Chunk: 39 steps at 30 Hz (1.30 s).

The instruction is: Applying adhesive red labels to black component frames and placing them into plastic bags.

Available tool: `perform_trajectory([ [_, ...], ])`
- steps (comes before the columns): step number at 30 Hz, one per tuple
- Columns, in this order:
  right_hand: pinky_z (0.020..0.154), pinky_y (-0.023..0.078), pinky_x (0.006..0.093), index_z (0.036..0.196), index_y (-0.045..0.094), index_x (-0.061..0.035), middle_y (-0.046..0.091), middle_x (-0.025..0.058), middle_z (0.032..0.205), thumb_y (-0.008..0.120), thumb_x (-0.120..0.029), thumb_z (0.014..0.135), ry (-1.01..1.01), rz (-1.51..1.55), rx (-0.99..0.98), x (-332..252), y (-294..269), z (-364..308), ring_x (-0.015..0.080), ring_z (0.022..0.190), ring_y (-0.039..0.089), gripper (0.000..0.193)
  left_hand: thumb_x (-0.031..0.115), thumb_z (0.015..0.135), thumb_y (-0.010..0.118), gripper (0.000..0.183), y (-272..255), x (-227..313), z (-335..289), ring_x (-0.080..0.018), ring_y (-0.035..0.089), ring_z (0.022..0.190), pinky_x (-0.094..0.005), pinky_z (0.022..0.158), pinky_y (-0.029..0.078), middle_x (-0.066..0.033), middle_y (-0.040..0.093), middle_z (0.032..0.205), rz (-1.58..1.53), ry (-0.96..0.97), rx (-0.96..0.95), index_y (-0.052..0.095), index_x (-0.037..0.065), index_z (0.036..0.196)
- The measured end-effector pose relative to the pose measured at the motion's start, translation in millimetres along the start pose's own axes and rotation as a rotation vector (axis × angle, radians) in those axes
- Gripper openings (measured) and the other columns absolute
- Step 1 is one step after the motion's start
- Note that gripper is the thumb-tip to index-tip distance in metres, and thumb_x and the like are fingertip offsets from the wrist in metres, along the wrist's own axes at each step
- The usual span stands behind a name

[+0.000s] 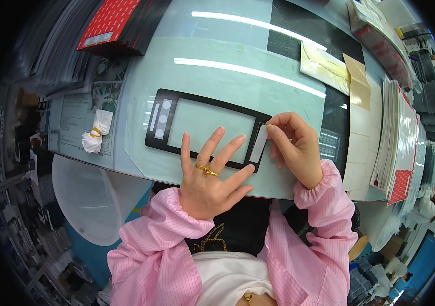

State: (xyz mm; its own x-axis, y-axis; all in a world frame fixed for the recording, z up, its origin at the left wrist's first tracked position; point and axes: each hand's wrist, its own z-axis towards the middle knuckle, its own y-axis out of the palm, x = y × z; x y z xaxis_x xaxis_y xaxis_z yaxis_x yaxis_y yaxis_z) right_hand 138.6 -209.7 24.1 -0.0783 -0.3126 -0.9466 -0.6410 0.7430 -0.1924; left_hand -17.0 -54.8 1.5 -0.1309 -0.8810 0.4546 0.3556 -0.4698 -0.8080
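A black-bordered rectangular panel (212, 100) with a clear middle window lies flat on the glass-like tabletop. Its left end carries a pale strip with round marks (163, 119). My left hand (208, 178) is open, fingers spread over the panel's lower edge and window, with a gold ring on one finger. At the panel's right end, thumb and forefinger of my right hand (296, 148) pinch the upper corner of a narrow whitish strip (259, 147). That strip lies along the black border; whether it is stuck down there I cannot tell.
A white crumpled bundle with a yellow band (95, 132) sits left of the panel. Red-patterned boxes (109, 20) and stacked dark sheets stand at the far left. Yellowish packets (324, 67), card sheets and a stack of white sheets (388, 137) occupy the right. A white basin-like tub (85, 199) is below left.
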Motion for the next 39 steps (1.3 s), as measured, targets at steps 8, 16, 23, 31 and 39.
perform_trajectory([
  [8, 0.042, 0.042, 0.0198, 0.104, 0.061, -0.0005, 0.064, 0.0028, 0.082, 0.061, -0.010, 0.099, 0.000, 0.004, -0.003, 0.4, -0.5, 0.4, 0.0061, 0.056, 0.058, 0.011, 0.042, 0.073, 0.079, 0.033, -0.9, 1.4, 1.0, -0.0334, 0.036, 0.143, -0.0711, 0.114, 0.011, -0.0042, 0.049, 0.148, 0.005, -0.008, -0.013, 0.074, 0.027, 0.101],
  [16, 0.045, 0.043, 0.0194, 0.099, 0.063, -0.0015, 0.065, 0.0029, 0.085, 0.066, -0.006, 0.094, -0.122, -0.128, 0.035, 3.4, -2.5, 0.5, 0.0069, 0.063, 0.060, 0.007, 0.040, 0.073, 0.079, 0.036, -4.1, 1.5, 5.0, -0.0365, 0.033, 0.145, -0.0742, 0.112, 0.009, -0.0056, 0.047, 0.150, -0.006, -0.031, -0.072, 0.073, 0.025, 0.106],
  [23, 0.083, 0.050, 0.0324, 0.090, 0.066, -0.0031, 0.068, 0.0097, 0.107, 0.073, 0.004, 0.079, -0.608, -0.534, 0.151, 2.9, -4.3, 11.3, 0.0250, 0.100, 0.063, 0.015, 0.039, 0.073, 0.079, 0.036, -4.0, 1.4, 5.0, -0.0370, 0.033, 0.145, -0.0751, 0.111, 0.009, -0.0059, 0.046, 0.151, -0.019, -0.035, -0.074, 0.073, 0.026, 0.106],
  [31, 0.086, 0.050, 0.0342, 0.090, 0.065, -0.0019, 0.069, 0.0110, 0.108, 0.073, 0.005, 0.079, -0.537, -0.509, 0.142, 5.2, -3.0, 10.9, 0.0271, 0.101, 0.064, 0.015, 0.039, 0.074, 0.079, 0.037, -3.8, 1.6, 5.0, -0.0371, 0.033, 0.145, -0.0742, 0.111, 0.010, -0.0065, 0.046, 0.150, -0.014, -0.029, -0.065, 0.073, 0.025, 0.108],
  [39, 0.085, 0.050, 0.0330, 0.090, 0.065, -0.0016, 0.069, 0.0104, 0.106, 0.073, 0.005, 0.079, -0.527, -0.501, 0.154, 6.5, -1.6, 10.9, 0.0261, 0.099, 0.064, 0.015, 0.039, 0.075, 0.079, 0.038, -4.7, 3.0, 5.7, -0.0370, 0.035, 0.144, -0.0738, 0.111, 0.012, -0.0065, 0.045, 0.151, -0.004, -0.032, -0.076, 0.073, 0.025, 0.109],
])
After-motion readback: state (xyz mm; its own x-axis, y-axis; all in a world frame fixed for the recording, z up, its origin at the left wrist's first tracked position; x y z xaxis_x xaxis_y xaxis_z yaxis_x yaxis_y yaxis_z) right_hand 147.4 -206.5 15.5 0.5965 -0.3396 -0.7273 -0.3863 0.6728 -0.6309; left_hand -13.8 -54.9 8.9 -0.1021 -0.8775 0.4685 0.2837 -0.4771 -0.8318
